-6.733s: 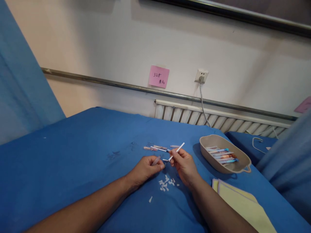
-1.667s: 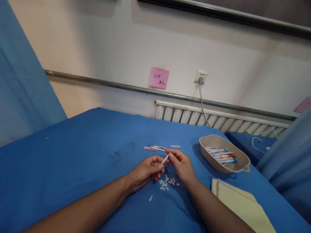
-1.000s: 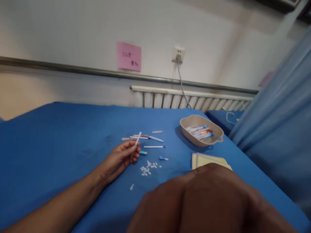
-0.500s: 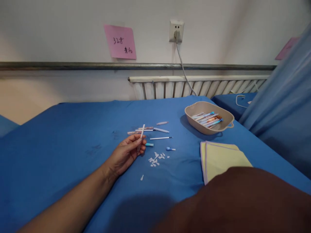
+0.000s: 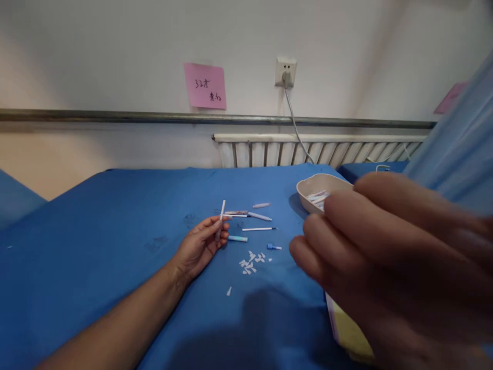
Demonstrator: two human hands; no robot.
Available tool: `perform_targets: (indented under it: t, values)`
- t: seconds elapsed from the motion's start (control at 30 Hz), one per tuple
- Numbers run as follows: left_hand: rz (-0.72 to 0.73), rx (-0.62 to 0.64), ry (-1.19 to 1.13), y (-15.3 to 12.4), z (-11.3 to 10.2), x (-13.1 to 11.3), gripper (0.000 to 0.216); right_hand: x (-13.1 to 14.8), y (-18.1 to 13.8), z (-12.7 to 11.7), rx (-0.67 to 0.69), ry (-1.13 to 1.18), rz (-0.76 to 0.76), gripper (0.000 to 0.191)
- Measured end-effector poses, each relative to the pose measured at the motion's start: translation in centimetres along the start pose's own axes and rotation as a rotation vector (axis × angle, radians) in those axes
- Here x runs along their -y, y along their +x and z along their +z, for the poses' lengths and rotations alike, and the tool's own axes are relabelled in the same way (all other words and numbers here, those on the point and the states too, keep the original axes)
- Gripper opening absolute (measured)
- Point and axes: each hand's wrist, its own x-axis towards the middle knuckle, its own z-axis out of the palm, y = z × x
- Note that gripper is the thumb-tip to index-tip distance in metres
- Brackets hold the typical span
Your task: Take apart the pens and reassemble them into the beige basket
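My left hand (image 5: 200, 244) rests on the blue cloth and pinches a thin white pen tube (image 5: 221, 218) that points up and away. My right hand (image 5: 389, 262) is raised close to the camera, large and blurred, its fingers held loosely together and stretched out with nothing seen in them. On the cloth near my left hand lie a teal pen piece (image 5: 238, 238), a thin refill (image 5: 259, 228), a small blue cap (image 5: 273, 247), other pen parts (image 5: 248, 214) and a scatter of small white bits (image 5: 252, 261).
A beige tray (image 5: 310, 188) with several pens stands at the right, partly hidden by my right hand. A yellow cloth (image 5: 348, 334) shows below that hand. A radiator (image 5: 319, 151), a wall socket with cable (image 5: 285, 72) and a pink note (image 5: 205, 86) are behind; blue curtain (image 5: 462, 139) at right.
My right hand has let go of the pen parts and risen close to the camera, now filling the right side. My left hand keeps the white tube. The view swung right and down.
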Motion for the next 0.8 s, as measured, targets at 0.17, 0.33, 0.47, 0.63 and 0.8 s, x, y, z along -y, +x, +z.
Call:
perform_targets:
  t: [0.17,0.33,0.47,0.63,0.8]
  values:
    - [0.019,-0.015,-0.037,0.3,-0.6,-0.1,0.014,1.2,8.9,1.3,-0.211,-0.127,-0.137,0.024]
    - [0.038,-0.052,-0.074,0.3,-0.7,-0.2,0.015,-6.8,10.7,-2.8,-0.324,-0.664,-0.029,0.015]
    - [0.043,-0.047,-0.088,0.3,-0.8,-0.1,0.015,-12.2,10.2,-5.6,-0.074,-1.274,-0.040,0.007]
    - [0.039,-0.031,-0.089,0.1,-1.0,-0.1,0.013,-13.4,9.9,-6.4,0.095,-1.561,-0.035,0.016]
    - [0.012,-0.003,-0.108,0.2,-1.1,-0.1,0.011,-13.7,10.4,-7.1,0.074,-1.595,0.017,0.009]
